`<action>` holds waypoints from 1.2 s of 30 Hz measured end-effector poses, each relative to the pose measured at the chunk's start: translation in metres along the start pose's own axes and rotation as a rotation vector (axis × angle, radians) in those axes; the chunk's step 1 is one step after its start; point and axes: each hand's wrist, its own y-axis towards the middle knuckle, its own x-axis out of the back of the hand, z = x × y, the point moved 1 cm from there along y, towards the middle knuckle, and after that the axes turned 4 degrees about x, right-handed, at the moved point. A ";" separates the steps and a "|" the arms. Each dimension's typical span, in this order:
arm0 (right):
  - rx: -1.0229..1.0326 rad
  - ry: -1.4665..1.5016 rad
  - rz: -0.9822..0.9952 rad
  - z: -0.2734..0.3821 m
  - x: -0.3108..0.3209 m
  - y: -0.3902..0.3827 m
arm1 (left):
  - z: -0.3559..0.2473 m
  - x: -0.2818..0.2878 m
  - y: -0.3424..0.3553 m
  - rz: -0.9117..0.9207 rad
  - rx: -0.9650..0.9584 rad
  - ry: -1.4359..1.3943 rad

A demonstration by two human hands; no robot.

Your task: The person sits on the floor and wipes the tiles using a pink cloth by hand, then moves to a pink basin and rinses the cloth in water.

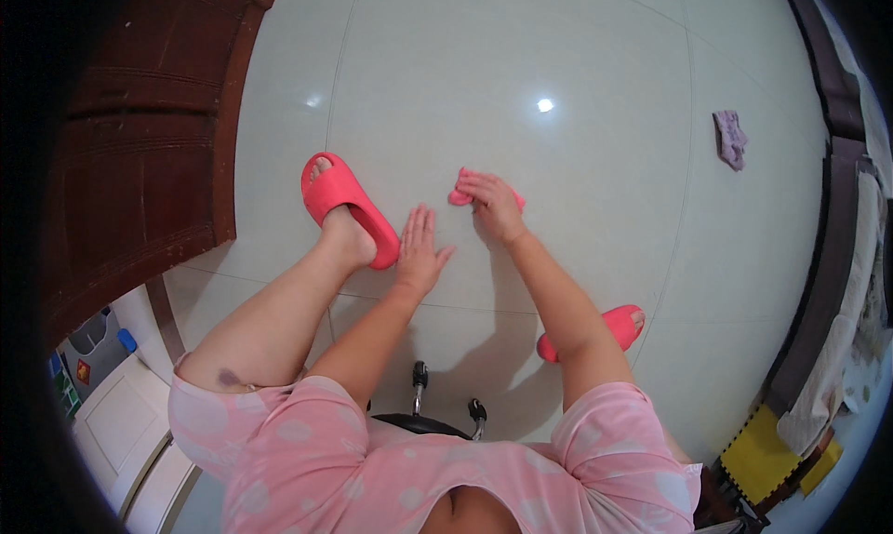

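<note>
My right hand (493,206) presses down on a small pink cloth (459,196) on the pale tiled floor (577,60); the cloth shows only at the edges of my fingers. My left hand (419,248) lies flat on the floor with fingers spread, holding nothing, just right of my left foot in a pink slipper (346,205). My other foot wears a pink slipper (619,325) too, partly hidden behind my right forearm.
A dark wooden door (149,134) stands at the left. A crumpled purple cloth (730,139) lies on the floor at the far right. Wheeled legs of a stool (420,376) show under me. Yellow foam mats (758,455) and hanging fabric line the right edge.
</note>
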 end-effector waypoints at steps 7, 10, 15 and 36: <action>-0.007 0.035 0.085 0.040 -0.019 -0.078 | -0.006 -0.010 0.000 -0.066 0.080 -0.097; -0.364 0.396 0.112 0.064 -0.013 -0.091 | -0.005 -0.009 -0.004 -0.041 0.100 -0.103; -0.801 0.597 -0.369 0.012 0.050 -0.075 | -0.004 -0.018 -0.009 -0.069 0.061 -0.026; -0.102 -0.130 -0.171 0.022 -0.010 -0.048 | -0.001 -0.009 -0.008 -0.005 0.090 0.242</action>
